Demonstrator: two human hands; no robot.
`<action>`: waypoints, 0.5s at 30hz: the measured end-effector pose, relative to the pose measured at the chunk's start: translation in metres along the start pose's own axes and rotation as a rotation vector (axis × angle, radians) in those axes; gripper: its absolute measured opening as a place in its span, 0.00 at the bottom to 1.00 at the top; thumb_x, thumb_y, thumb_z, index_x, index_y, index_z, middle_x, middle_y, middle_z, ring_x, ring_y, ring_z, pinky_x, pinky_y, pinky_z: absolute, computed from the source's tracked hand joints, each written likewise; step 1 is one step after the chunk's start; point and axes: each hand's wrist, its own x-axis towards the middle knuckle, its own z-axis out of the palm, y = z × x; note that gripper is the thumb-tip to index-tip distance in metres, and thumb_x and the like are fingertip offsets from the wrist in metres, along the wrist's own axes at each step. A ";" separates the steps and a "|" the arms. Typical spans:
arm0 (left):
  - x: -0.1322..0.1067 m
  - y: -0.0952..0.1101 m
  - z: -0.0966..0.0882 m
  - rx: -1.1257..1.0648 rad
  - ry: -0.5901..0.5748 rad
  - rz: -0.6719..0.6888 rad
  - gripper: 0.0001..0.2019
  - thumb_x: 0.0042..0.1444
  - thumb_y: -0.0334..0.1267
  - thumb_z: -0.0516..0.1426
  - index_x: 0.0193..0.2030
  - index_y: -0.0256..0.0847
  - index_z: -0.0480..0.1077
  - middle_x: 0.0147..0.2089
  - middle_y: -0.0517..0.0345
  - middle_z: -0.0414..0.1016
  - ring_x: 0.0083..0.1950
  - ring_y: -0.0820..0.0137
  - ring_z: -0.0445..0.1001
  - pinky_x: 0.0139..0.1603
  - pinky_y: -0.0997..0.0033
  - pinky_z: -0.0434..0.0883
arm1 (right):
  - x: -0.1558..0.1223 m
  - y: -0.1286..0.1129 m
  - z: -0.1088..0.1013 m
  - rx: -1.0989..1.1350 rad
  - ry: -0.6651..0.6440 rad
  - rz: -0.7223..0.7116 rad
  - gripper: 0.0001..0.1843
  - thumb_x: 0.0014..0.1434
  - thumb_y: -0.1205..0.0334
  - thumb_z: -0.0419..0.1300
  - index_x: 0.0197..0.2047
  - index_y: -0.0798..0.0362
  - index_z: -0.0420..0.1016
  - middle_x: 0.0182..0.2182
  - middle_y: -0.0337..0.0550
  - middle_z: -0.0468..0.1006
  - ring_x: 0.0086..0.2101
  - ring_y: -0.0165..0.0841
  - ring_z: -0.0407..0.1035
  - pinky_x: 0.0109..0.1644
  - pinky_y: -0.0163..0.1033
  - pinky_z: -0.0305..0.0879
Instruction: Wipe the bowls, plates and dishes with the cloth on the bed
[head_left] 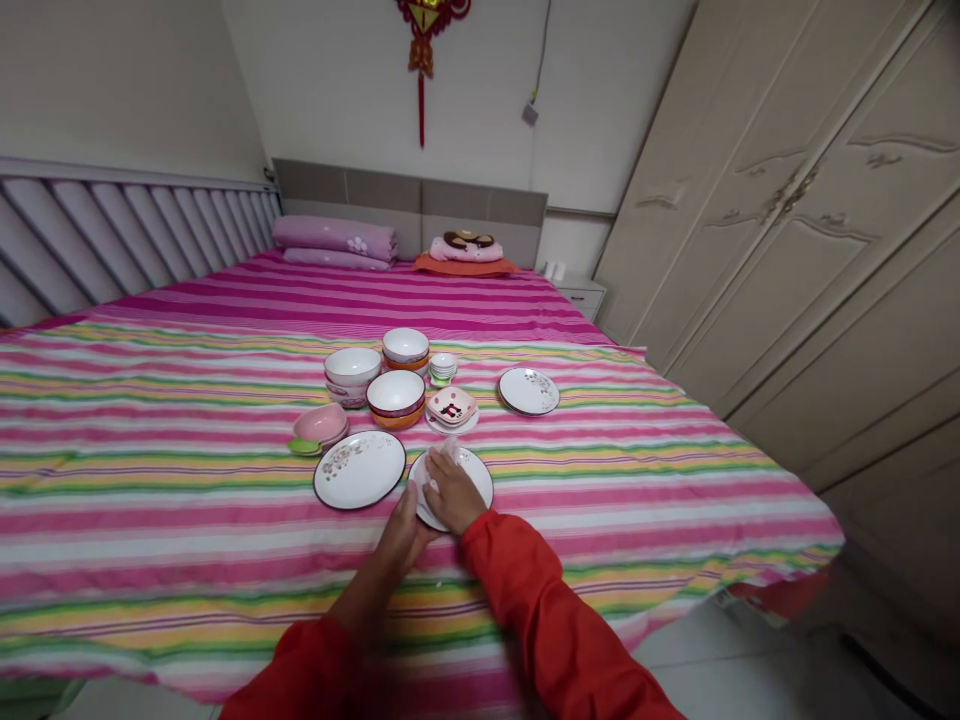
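1. The right hand [454,490] lies over the flower-patterned plate [476,480], knuckles up and fingers partly bent, gripping a pale, crumpled cloth [451,447] against its face; whether this is fabric or tissue, I cannot tell.
2. The left hand [403,530] is partly closed on the plate's near left edge, thumb at the rim and fingers reaching beneath; the exact grip of those fingers is hidden.
3. That plate, white with a dark rim, is at the near side of the group of dishes, tilted slightly if at all; the hands cover much of it.
4. Just left of it lies a larger dark-rimmed plate [364,480] with a floral spray; well to the right and farther back lies another floral plate [529,392].
5. Behind the hands stand three stacks of bowls: a left stack [352,367], a rear stack [406,346] and a front stack [396,393], each with a white interior on top.
6. Right of these are small stacked dishes [443,363] and, nearer, a pink-spotted dish [452,405] with a cartoon figure.
7. At far left, pink bowls [321,422] sit beside a green handle-like piece [304,446].
8. Everything rests on a striped sheet [637,510] spread across the bed.
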 end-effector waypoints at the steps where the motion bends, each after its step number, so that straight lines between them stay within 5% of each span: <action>1: 0.000 0.000 -0.001 -0.013 -0.007 0.010 0.26 0.62 0.48 0.49 0.66 0.45 0.55 0.61 0.47 0.68 0.62 0.61 0.66 0.62 0.55 0.63 | -0.003 -0.005 0.001 0.014 -0.014 -0.037 0.31 0.58 0.66 0.52 0.65 0.61 0.58 0.65 0.54 0.56 0.64 0.43 0.50 0.65 0.51 0.51; 7: -0.004 0.000 -0.002 -0.003 0.001 -0.036 0.27 0.61 0.48 0.50 0.64 0.36 0.59 0.58 0.42 0.71 0.61 0.59 0.67 0.62 0.58 0.63 | -0.060 -0.017 -0.013 0.092 -0.035 -0.189 0.28 0.60 0.63 0.51 0.63 0.57 0.61 0.62 0.48 0.63 0.63 0.39 0.53 0.65 0.47 0.53; 11: -0.005 0.000 0.001 0.014 -0.002 -0.033 0.26 0.62 0.48 0.48 0.63 0.36 0.59 0.57 0.41 0.72 0.59 0.58 0.69 0.60 0.54 0.65 | -0.090 0.001 -0.024 0.003 0.013 -0.066 0.26 0.59 0.65 0.52 0.61 0.55 0.65 0.60 0.48 0.66 0.61 0.41 0.56 0.63 0.51 0.55; 15: -0.005 0.000 0.004 0.041 0.007 -0.029 0.26 0.62 0.48 0.50 0.64 0.40 0.58 0.58 0.42 0.71 0.59 0.58 0.69 0.57 0.52 0.67 | -0.077 0.019 -0.031 -0.120 0.059 0.095 0.28 0.56 0.67 0.53 0.61 0.58 0.65 0.60 0.51 0.65 0.61 0.44 0.55 0.63 0.55 0.53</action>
